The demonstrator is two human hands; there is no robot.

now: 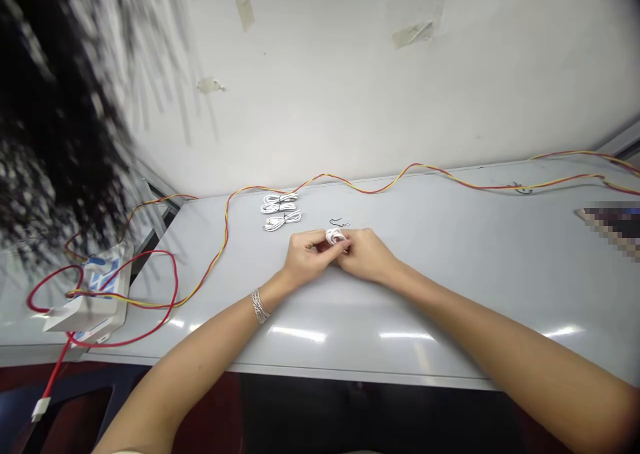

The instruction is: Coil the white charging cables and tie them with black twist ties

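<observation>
A light, soft, small coil of white cable [336, 237] is gripped between the left hand [307, 254] and right hand [367, 254] over the table [450, 254], and is best held at its bundled middle.

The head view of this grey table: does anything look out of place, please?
Yes. A long red-and-yellow twisted wire lies loose and winding across the table and loops around a white-and-blue box, so it looks untidy beside the neatly bundled white cables.
</observation>
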